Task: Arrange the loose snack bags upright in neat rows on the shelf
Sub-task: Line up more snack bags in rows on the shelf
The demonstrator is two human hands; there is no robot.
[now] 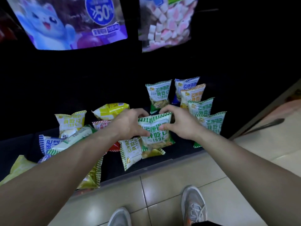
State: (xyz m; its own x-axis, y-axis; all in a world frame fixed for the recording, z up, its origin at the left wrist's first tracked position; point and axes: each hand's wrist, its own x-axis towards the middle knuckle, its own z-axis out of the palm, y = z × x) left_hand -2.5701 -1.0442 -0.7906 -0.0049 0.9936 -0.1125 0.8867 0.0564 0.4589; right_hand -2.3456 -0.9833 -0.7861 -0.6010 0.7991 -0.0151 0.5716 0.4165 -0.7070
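Note:
A green-striped snack bag (155, 128) stands upright near the front of the dark shelf (177, 152). My left hand (130, 123) grips its left upper edge and my right hand (180, 123) grips its right upper edge. Behind it another green bag (158, 95) stands upright. To the right, a row of upright bags (201, 106) runs front to back in blue, orange and green. Loose bags lie flat on the left: a yellow one (110, 110), a yellow-striped one (70, 123), a blue one (48, 142), and a green one (132, 152) at the front.
Two large bags hang above: a purple cat-print bag (68, 22) and a marshmallow bag (166, 25). The shelf's front edge meets a tiled floor (162, 190) where my two shoes (193, 206) stand. A pale shelf side (263, 115) borders the right.

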